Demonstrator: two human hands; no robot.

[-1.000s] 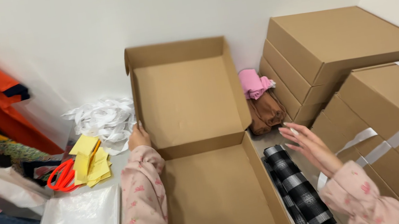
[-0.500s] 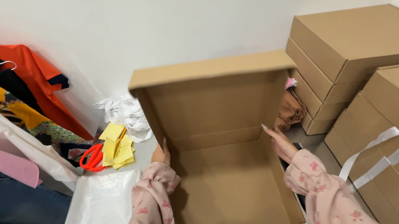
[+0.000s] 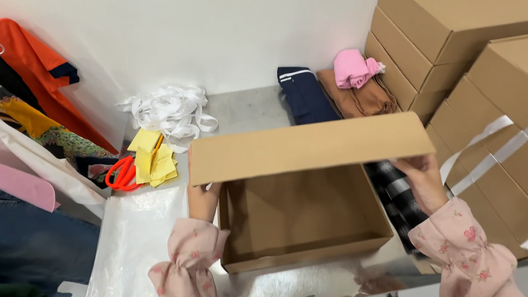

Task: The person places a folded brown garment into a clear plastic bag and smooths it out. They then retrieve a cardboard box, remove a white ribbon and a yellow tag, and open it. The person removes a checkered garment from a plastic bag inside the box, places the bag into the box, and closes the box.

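"So, where is the open brown cardboard box [image 3: 303, 216]?"

"Flat on the shiny metal table [image 3: 244, 113], right in front of the person, between a clear plastic sheet [image 3: 133, 261] and a folded black-and-white checked cloth [image 3: 399, 201]. Its hinged cardboard lid [image 3: 310, 148] stands half tipped over the empty inside."

"And the hands?"

"The right hand [image 3: 420, 177] has its fingers curled onto the lid's right end. The left hand [image 3: 204, 200] is up against the left end, but its fingers are hidden behind the flap, so I cannot tell how it grips."

"Which step is it, then?"

"Swinging the lid on its hinge, I would judge. Whichever way it goes, both ends need to travel evenly so the flap does not twist, and the checked cloth must stay clear of the side wall."
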